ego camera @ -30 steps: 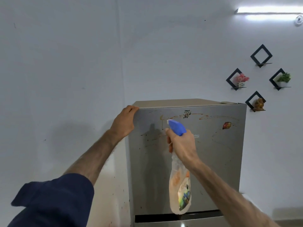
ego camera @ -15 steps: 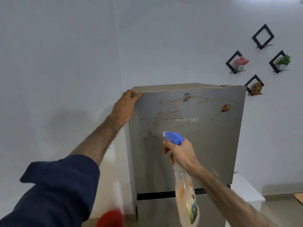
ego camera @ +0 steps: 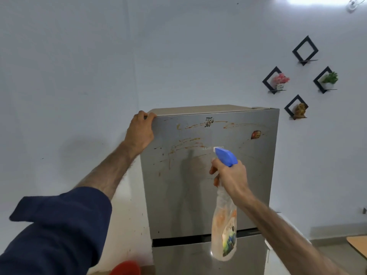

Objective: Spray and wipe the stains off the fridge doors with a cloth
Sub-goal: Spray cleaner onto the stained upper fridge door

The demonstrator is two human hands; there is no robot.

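I'm seeing left hand (ego camera: 140, 132) curling fingers over top-left corner of brushed-steel upper fridge door (ego camera: 234, 191), streaked with thin brown stains (ego camera: 186, 144). Right hand (ego camera: 230, 176) gripping neck of clear plastic spray bottle (ego camera: 224, 225), blue trigger head pointing at door. Hands apart.

diamond wall shelves (ego camera: 305, 50), pink flowers (ego camera: 281, 78), red object (ego camera: 125, 267)

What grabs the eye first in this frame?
The brown streaks and splatters across the upper fridge door, dead centre. In front of it, the right hand grips a blue-headed spray bottle aimed at the door, while the left hand holds the door's top left corner.
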